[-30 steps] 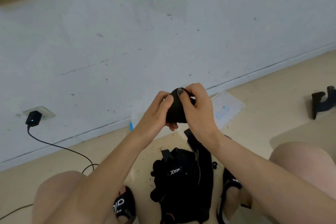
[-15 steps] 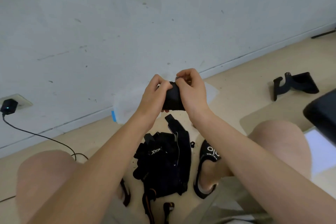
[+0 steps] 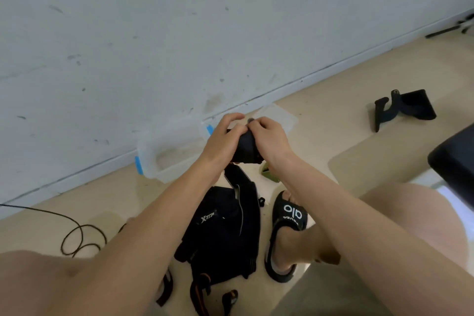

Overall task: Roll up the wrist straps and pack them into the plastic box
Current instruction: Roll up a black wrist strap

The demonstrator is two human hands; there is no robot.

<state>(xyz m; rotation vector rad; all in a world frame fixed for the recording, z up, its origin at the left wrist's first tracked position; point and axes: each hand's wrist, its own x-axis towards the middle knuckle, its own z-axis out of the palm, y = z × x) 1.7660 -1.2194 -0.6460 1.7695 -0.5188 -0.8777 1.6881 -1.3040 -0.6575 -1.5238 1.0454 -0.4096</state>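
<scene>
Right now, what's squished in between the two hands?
A black wrist strap, mostly rolled into a bundle. The left hand and right hand grip it from either side, its loose end hanging below. The head view shows it, in front of the plastic box.

Matt black cloth wrist strap [image 3: 246,147]; clear, smooth plastic box [image 3: 154,159]; scuffed painted wall [image 3: 179,33].
</scene>
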